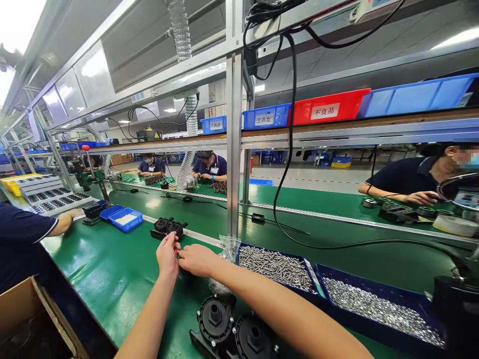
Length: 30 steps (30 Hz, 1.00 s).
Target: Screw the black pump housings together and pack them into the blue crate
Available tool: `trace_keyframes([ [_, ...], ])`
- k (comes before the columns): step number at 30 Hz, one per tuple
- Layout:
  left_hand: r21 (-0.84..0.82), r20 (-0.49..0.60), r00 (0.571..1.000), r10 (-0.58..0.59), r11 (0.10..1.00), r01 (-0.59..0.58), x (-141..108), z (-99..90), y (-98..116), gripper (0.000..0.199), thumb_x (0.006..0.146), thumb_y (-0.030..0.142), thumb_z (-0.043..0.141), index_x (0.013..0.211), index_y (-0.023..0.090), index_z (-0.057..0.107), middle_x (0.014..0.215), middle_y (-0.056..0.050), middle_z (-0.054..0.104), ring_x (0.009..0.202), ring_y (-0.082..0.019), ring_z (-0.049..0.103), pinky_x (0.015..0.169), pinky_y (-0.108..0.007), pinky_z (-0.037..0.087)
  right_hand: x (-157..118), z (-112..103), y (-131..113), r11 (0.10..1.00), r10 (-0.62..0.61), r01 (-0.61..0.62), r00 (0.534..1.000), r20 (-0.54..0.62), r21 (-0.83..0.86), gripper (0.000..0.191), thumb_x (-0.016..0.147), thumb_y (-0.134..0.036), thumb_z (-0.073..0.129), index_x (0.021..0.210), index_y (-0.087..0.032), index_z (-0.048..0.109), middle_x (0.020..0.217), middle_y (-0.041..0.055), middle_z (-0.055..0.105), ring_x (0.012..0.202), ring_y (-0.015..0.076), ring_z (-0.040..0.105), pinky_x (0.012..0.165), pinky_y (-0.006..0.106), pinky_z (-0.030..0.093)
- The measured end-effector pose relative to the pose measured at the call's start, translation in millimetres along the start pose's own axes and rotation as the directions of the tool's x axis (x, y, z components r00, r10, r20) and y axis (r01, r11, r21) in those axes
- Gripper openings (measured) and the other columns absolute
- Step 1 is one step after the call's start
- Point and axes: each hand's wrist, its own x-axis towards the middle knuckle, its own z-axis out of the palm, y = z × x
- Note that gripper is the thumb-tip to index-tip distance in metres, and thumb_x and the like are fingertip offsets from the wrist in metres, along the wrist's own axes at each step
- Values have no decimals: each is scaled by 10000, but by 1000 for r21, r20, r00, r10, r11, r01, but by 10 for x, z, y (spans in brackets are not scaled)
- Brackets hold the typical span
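Note:
Above the green bench my left hand [168, 255] is raised with its fingers pinched together. Close against it, my right hand [198, 259] reaches across from the right with its fingers curled; whatever lies between the fingertips is hidden or too small to make out. Just beyond the hands sits a black twin round housing [161, 228], partly covered by my left fingertips in this view. Below my right forearm stands a nearer black twin housing [215, 319] with round caps, central spouts and shiny screws around the rims. The forearm hides part of it.
Right of my hands are a blue bin of screws [275, 268], a blue bin of small shiny metal parts [385, 304] and a clear plastic bag [230, 248]. An upright metal post [234, 149] rises ahead. At left are a blue box [129, 227], a cardboard box [48, 314] and a co-worker's arm [56, 227].

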Motion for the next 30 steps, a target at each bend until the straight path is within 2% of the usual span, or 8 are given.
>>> trace_keyframes([
  [3, 27, 3, 1000, 15, 1000, -15, 6, -15, 6, 591, 481, 524, 972, 844, 145, 700, 727, 36, 642, 480, -51, 489, 407, -184, 324, 29, -14, 27, 998, 16, -16, 1000, -3, 67, 114, 931, -77, 700, 882, -158, 763, 1000, 97, 791, 957, 256, 709, 770, 331, 506],
  [6, 70, 35, 999, 35, 997, -38, -3, -15, 29, 638, 477, 578, 965, 883, 150, 720, 747, 34, 645, 515, -56, 510, 443, -184, 356, -53, -58, 90, 979, 119, -107, 991, -63, 175, 38, 925, -131, 740, 921, -159, 764, 969, 94, 792, 903, 245, 718, 738, 310, 488],
  [10, 190, 205, 979, 0, 981, -40, -149, 54, 21, 648, 491, 618, 974, 869, 132, 769, 729, 9, 667, 527, -67, 519, 466, -186, 385, -433, -157, 223, 893, 317, -234, 934, -167, 384, 91, 985, -239, 701, 949, -169, 746, 978, 89, 798, 900, 224, 726, 747, 287, 489],
  [16, 363, 496, 848, -187, 932, -6, -625, 190, -157, 583, 591, 636, 952, 786, 110, 795, 645, -34, 675, 477, -89, 505, 451, -203, 380, -1139, -171, 333, 679, 560, -336, 812, -164, 653, 209, 1089, -242, 474, 1111, -160, 665, 819, 24, 766, 585, 137, 692, 550, 217, 474],
  [20, 454, 580, 774, -255, 890, -46, -775, 190, -260, 599, 655, 712, 885, 698, 132, 744, 605, -24, 646, 464, -90, 497, 463, -208, 375, -1340, -136, 334, 625, 602, -308, 775, -193, 717, 189, 1029, -213, 566, 1027, -163, 749, 775, 18, 718, 557, 136, 642, 584, 239, 482],
  [25, 477, 587, 766, -262, 876, -66, -758, 168, -281, 556, 702, 680, 872, 761, 139, 756, 658, -25, 664, 491, -97, 508, 478, -215, 393, -1361, -99, 332, 545, 587, -206, 786, -193, 813, 149, 944, -176, 662, 973, -178, 807, 692, 7, 707, 590, 158, 666, 626, 255, 513],
  [28, 488, 593, 772, -229, 865, -119, -747, 165, -283, 527, 738, 662, 855, 762, 143, 761, 662, -28, 674, 501, -101, 529, 486, -214, 405, -1325, -39, 357, 491, 644, -183, 734, -213, 852, 92, 875, -208, 754, 891, -171, 837, 807, 60, 760, 753, 201, 707, 723, 289, 546],
  [30, 491, 588, 791, -170, 852, -182, -752, 165, -290, 517, 746, 658, 846, 790, 148, 780, 667, -41, 695, 510, -117, 553, 493, -225, 425, -1297, 19, 371, 436, 681, -170, 704, -200, 884, 124, 865, -230, 762, 921, -167, 852, 866, 80, 777, 755, 205, 704, 738, 312, 563],
])
